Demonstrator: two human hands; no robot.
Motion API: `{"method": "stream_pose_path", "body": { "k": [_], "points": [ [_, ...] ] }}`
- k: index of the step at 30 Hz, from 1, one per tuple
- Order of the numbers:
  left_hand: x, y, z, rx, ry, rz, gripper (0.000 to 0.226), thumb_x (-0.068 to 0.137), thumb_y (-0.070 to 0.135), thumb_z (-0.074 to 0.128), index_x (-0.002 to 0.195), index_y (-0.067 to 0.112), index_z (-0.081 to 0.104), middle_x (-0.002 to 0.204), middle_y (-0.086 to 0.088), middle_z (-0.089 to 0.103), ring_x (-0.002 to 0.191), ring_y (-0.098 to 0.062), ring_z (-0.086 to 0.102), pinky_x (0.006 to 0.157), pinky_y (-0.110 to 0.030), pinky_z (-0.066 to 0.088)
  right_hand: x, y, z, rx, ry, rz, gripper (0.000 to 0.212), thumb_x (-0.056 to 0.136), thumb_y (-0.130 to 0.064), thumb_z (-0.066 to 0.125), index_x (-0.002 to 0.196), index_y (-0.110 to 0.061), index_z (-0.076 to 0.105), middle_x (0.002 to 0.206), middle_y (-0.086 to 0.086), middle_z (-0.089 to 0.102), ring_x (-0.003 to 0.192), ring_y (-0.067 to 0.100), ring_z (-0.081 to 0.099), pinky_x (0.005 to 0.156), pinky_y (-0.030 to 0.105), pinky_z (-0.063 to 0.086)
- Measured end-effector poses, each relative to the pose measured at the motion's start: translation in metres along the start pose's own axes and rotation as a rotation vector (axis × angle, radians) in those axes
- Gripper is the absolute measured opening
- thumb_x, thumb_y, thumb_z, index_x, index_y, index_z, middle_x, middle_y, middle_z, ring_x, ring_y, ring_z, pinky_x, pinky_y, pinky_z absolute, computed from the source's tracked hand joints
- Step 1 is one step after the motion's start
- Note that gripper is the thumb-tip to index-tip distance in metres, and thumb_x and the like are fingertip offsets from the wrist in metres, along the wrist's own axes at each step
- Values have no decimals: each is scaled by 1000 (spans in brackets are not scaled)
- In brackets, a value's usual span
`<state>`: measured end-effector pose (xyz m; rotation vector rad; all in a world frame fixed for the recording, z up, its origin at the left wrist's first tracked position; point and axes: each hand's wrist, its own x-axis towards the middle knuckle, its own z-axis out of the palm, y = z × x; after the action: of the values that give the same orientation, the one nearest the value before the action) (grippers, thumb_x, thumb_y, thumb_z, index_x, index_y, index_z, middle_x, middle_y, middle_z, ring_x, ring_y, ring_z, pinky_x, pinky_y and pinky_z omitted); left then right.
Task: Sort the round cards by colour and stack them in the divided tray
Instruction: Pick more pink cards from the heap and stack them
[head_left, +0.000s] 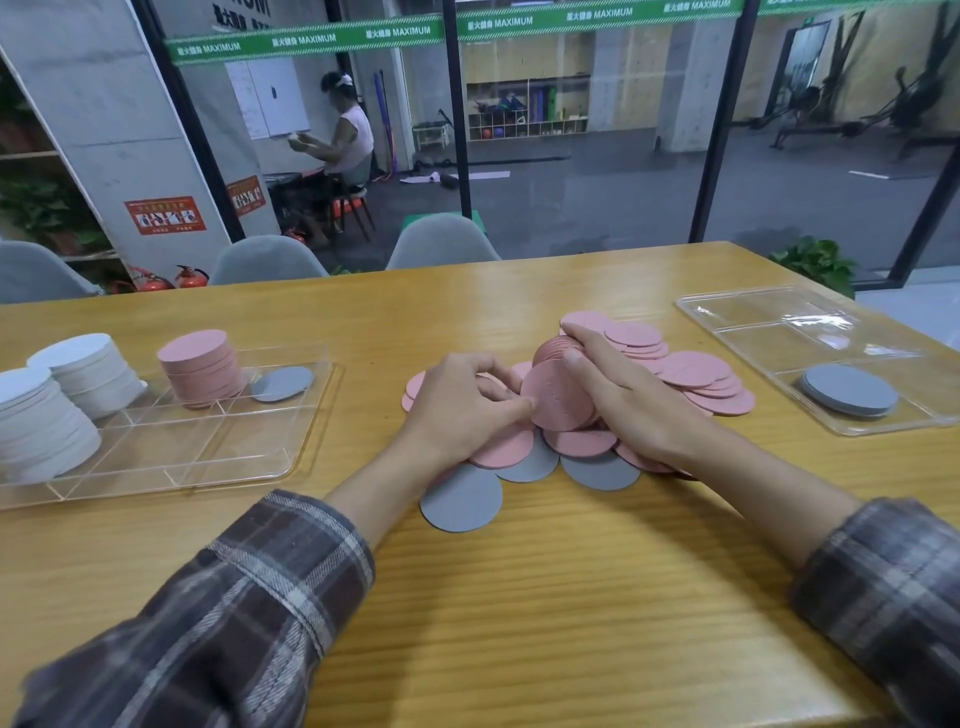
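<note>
A loose heap of pink round cards (696, 371) with a few grey cards (461, 499) at its near edge lies mid-table. My right hand (626, 395) grips a bundle of pink cards (556, 397) held on edge above the heap. My left hand (462, 402) pinches the bundle's front card from the left. The divided tray (171, 457) at the left holds two white stacks (88, 371), a pink stack (202, 366) and one grey card (283, 383).
A second clear tray (769, 332) at the right carries a small grey stack (849, 389). Grey chairs (441, 241) stand along the table's far edge. Behind the glass wall a person sits at a desk. A potted plant (815, 260) is at the right corner.
</note>
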<state>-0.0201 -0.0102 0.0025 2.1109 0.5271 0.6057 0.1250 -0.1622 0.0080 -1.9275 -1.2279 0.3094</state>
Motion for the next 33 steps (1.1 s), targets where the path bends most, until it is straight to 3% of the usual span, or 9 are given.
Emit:
{"method": "stream_pose_path", "body": {
  "k": [6,8,11,18,23,27,29,33],
  "points": [
    [0,2,-5,142,8,119,22,80,30,89,92,21,74,77,10,76,65,1,61,66,-17,43,2,4,1,-116,-30,-31,68,104,-38,53,162,-30,17,163,-4,31,149,10,29,119,30,24],
    [3,-1,-19,310,-60,161,25,81,39,88,100,28,76,87,14,73,69,-2,58,69,-18,43,2,5,0,-106,-30,-22,67,104,-38,52,161,-31,17,163,-4,32,148,11,30,118,30,26],
    [2,-8,-38,434,-224,108,29,81,45,86,107,34,79,96,14,68,86,2,58,72,-8,40,3,5,0,-120,-27,-21,66,105,-38,51,161,-33,17,162,-4,33,147,12,32,112,27,27],
    [1,-8,-37,406,-231,150,30,77,37,91,105,32,81,98,7,67,87,-1,57,75,-13,45,2,5,-1,-102,-21,-14,65,104,-39,51,160,-35,18,162,-9,34,146,9,33,116,30,28],
    [0,-6,-36,452,-223,179,39,79,37,90,116,30,79,102,10,65,92,-4,58,74,-8,39,2,6,-1,-100,-21,-12,65,104,-39,51,160,-35,19,162,-11,32,146,8,31,114,28,27],
    [0,-2,-37,543,-231,237,44,81,38,88,123,30,75,107,7,63,93,-11,61,76,-17,43,2,6,0,-89,-18,-8,66,104,-39,52,160,-35,19,161,-9,34,146,9,33,118,33,28],
    [0,-3,-37,543,-227,242,48,80,38,89,125,31,74,107,8,60,93,-11,60,76,-14,41,2,6,0,-89,-19,-2,65,103,-39,52,160,-35,20,161,-9,35,145,10,34,117,32,29],
    [0,-6,-36,433,-206,191,30,79,32,90,106,35,77,95,11,59,84,-5,56,70,-12,39,2,4,0,-76,-18,3,64,104,-37,51,160,-35,20,161,-10,35,145,9,33,115,30,28]
  ]
}}
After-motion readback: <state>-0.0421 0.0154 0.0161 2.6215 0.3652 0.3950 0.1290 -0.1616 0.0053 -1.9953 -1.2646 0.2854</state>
